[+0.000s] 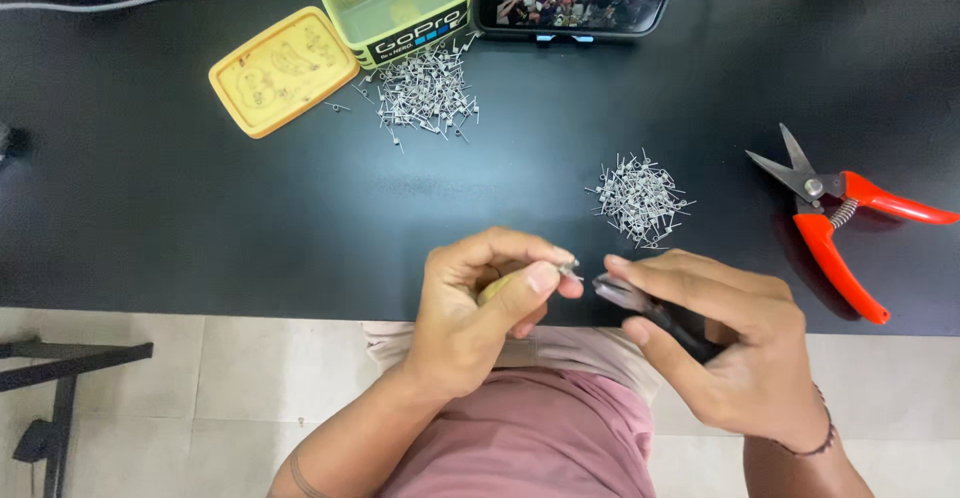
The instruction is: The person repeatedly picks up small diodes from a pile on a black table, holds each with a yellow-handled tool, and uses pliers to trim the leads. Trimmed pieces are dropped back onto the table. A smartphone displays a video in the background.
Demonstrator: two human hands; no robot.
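Head cam: left hand [470, 308] pinched shut on small wire coil [570, 272]; right hand [735, 348] clamped on dark pliers [640, 303], tips just beside coil, above black surface [200, 208] edge.

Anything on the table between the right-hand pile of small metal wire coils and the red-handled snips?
Nothing: the head view shows only bare black tabletop between the coil pile and the red-handled snips.

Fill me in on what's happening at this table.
A person at a black table pinches a small metal coil on a wooden-handled tool in the left hand, while the right hand brings dark pliers to it. Two piles of coils lie beyond, with red-handled snips at the right.
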